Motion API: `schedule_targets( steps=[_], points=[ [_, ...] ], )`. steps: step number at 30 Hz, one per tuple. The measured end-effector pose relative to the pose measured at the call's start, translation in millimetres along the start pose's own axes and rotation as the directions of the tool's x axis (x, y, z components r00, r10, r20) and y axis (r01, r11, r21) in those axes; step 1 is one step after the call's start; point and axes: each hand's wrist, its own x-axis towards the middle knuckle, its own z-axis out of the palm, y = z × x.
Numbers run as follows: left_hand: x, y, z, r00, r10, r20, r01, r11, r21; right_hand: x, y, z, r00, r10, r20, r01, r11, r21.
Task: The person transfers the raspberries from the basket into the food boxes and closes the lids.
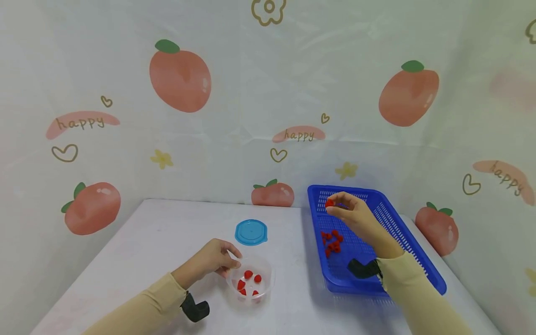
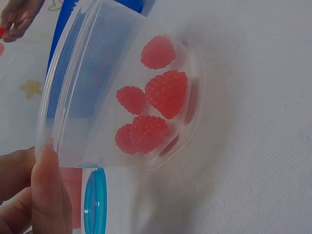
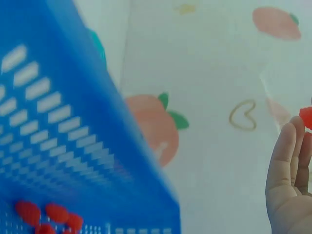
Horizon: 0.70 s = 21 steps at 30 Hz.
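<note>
My left hand (image 1: 216, 257) pinches the rim of a clear round plastic tub (image 1: 271, 274), thumb on one side of the wall. Several red raspberries (image 2: 166, 94) lie on the tub's bottom, seen through its side in the left wrist view. Raised over the blue basket (image 1: 315, 232), my right hand (image 1: 356, 216) holds one raspberry (image 1: 329, 203) between thumb and fingertips. That raspberry (image 3: 306, 117) shows at the right edge of the right wrist view. A loose cluster of raspberries (image 1: 333, 243) lies on the basket floor at its left side, below the right hand.
A blue round lid (image 1: 251, 232) lies flat on the white table (image 1: 180, 228), just behind the tub. The perforated basket stands on the right side of the table, with raised walls. A fruit-patterned curtain (image 1: 234, 153) hangs behind the table.
</note>
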Motion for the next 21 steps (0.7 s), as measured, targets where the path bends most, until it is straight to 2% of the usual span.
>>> schedule_targets(
  steps=[5,9,21],
  points=[
    [-1.2,0.0,-0.4,1.000,-0.001,0.005,0.001,1.000,-0.003,-4.2,-4,13,1.000,-0.004,0.012,0.004,0.999,0.038],
    [-1.6,-0.1,-1.0,1.000,0.005,0.015,-0.005,1.000,-0.012,-7.2,-6,24,1.000,-0.004,0.019,0.003,1.000,0.018],
    [-1.7,1.9,-0.3,1.000,-0.004,0.001,0.004,1.000,-0.016,-20.7,-11,56,0.996,0.061,0.072,-0.063,0.998,0.025]
  ],
)
